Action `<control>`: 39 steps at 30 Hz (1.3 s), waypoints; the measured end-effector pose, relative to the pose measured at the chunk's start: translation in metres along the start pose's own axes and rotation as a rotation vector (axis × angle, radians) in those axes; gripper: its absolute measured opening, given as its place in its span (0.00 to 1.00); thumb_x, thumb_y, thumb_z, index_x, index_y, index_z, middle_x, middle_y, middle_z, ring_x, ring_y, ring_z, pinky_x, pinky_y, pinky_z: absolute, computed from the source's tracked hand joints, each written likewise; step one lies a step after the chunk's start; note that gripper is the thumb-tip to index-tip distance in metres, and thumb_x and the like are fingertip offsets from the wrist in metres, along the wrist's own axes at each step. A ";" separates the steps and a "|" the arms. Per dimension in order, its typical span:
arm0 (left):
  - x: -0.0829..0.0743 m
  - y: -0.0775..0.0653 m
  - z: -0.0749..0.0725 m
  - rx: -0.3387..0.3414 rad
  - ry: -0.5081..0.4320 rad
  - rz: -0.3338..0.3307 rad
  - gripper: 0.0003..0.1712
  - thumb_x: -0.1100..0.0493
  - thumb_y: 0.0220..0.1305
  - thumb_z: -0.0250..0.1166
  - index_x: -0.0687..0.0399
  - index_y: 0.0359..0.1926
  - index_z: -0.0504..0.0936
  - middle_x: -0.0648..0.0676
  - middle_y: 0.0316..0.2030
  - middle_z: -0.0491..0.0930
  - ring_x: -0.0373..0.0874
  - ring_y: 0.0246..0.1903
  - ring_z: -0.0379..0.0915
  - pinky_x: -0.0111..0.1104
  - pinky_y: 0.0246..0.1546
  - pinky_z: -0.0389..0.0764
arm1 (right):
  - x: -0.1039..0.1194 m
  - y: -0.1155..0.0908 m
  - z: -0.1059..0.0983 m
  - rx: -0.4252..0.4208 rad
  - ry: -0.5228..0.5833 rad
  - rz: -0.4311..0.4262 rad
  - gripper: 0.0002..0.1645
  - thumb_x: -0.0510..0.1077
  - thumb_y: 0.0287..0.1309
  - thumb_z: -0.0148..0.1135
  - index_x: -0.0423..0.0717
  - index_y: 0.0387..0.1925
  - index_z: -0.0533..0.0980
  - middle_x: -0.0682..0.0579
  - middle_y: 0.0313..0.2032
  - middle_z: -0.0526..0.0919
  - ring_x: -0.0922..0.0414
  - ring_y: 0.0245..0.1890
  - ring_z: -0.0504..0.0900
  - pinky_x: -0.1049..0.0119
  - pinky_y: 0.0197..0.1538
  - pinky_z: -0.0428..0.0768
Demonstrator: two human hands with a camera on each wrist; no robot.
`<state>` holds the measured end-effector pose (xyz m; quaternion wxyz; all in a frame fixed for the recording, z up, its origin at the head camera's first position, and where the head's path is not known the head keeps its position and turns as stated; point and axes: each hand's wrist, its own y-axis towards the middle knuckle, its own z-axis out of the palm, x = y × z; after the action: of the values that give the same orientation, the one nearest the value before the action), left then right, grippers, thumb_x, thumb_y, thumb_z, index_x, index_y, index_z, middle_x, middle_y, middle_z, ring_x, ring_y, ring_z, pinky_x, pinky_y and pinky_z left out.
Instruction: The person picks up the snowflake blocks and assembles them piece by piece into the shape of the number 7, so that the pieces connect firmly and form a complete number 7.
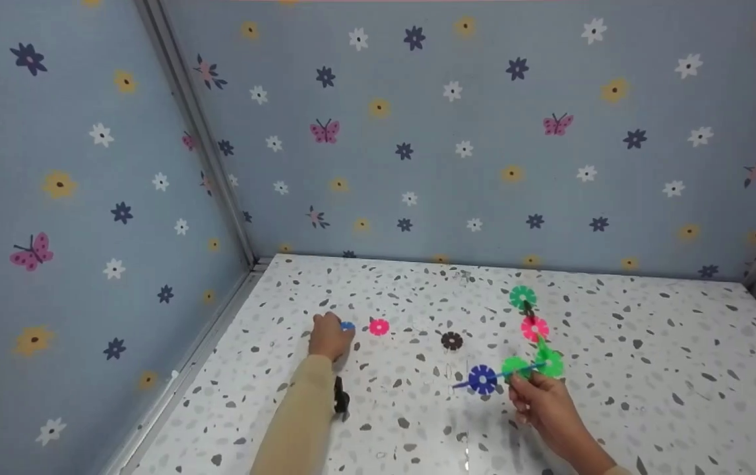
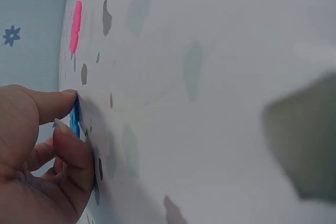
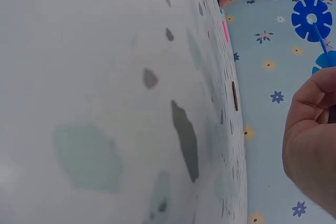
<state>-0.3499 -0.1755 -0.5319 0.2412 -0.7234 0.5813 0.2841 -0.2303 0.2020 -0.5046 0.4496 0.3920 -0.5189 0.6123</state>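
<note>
My left hand (image 1: 330,338) is low over the left part of the table, pinching a blue notched plastic disc (image 1: 347,326) between thumb and fingertip. In the left wrist view this blue disc (image 2: 75,116) lies close against the tabletop, partly covered by the fingers. My right hand (image 1: 546,402) grips a chain of interlocking discs, raised off the table in the right wrist view. The chain has a dark blue disc (image 1: 482,380) at its left end, bright green discs (image 1: 549,363) by the fingers, then a pink disc (image 1: 535,328) and a teal-green disc (image 1: 522,297) farther back.
A loose pink disc (image 1: 379,327) lies flat just right of my left hand. Between the hands lies a dark brown disc (image 1: 452,341). The speckled white table (image 1: 404,422) meets flower-patterned walls (image 1: 444,132) at the back and left.
</note>
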 end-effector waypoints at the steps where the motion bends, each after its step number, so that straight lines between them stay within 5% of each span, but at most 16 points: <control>1: 0.001 -0.001 -0.001 -0.003 -0.012 0.003 0.21 0.59 0.64 0.66 0.71 0.50 0.73 0.67 0.47 0.69 0.59 0.46 0.74 0.49 0.50 0.76 | 0.000 0.001 0.001 -0.004 -0.001 -0.002 0.10 0.40 0.72 0.54 0.35 0.44 0.75 0.49 0.29 0.75 0.58 0.25 0.67 0.67 0.25 0.70; 5: 0.002 -0.009 -0.005 0.034 -0.071 0.021 0.18 0.61 0.64 0.65 0.64 0.52 0.71 0.63 0.46 0.73 0.56 0.45 0.74 0.48 0.48 0.76 | -0.001 0.003 0.005 -0.020 -0.004 -0.001 0.09 0.40 0.71 0.55 0.36 0.43 0.76 0.48 0.28 0.75 0.58 0.25 0.68 0.67 0.25 0.70; 11: -0.007 -0.038 0.005 0.076 -0.203 0.132 0.14 0.64 0.66 0.64 0.61 0.51 0.78 0.55 0.33 0.75 0.47 0.30 0.72 0.39 0.34 0.75 | -0.003 0.001 0.009 -0.010 0.017 -0.001 0.08 0.40 0.71 0.55 0.38 0.41 0.77 0.49 0.28 0.76 0.59 0.24 0.68 0.68 0.24 0.71; 16: -0.020 -0.068 0.019 0.099 -0.312 0.225 0.09 0.64 0.62 0.68 0.61 0.43 0.81 0.52 0.34 0.77 0.43 0.34 0.72 0.35 0.36 0.76 | -0.006 -0.002 0.009 -0.020 0.018 -0.004 0.08 0.39 0.71 0.55 0.36 0.41 0.76 0.48 0.28 0.76 0.59 0.24 0.68 0.68 0.24 0.71; 25: -0.050 -0.119 0.034 0.330 -0.606 0.355 0.06 0.65 0.61 0.70 0.62 0.38 0.84 0.55 0.31 0.85 0.49 0.25 0.79 0.30 0.23 0.79 | -0.006 -0.001 0.009 -0.048 0.002 -0.036 0.08 0.36 0.71 0.54 0.32 0.42 0.74 0.46 0.28 0.76 0.58 0.24 0.68 0.68 0.23 0.71; 30: -0.061 -0.131 0.038 0.379 -0.650 0.400 0.06 0.65 0.62 0.68 0.64 0.39 0.84 0.54 0.30 0.85 0.41 0.21 0.78 0.25 0.19 0.74 | -0.007 -0.003 0.009 -0.030 0.005 -0.053 0.09 0.37 0.71 0.54 0.31 0.42 0.73 0.46 0.28 0.76 0.58 0.23 0.68 0.67 0.23 0.71; 39: -0.064 -0.138 0.041 0.341 -0.651 0.468 0.04 0.66 0.61 0.69 0.60 0.38 0.86 0.53 0.30 0.85 0.40 0.24 0.79 0.24 0.20 0.73 | -0.005 -0.004 0.009 -0.056 0.014 -0.045 0.08 0.36 0.71 0.54 0.31 0.41 0.74 0.45 0.28 0.76 0.57 0.24 0.69 0.67 0.23 0.72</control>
<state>-0.2311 -0.0740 -0.5142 0.4569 -0.3946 0.6620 0.4442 -0.2252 0.1920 -0.5073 0.4777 0.3866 -0.5238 0.5899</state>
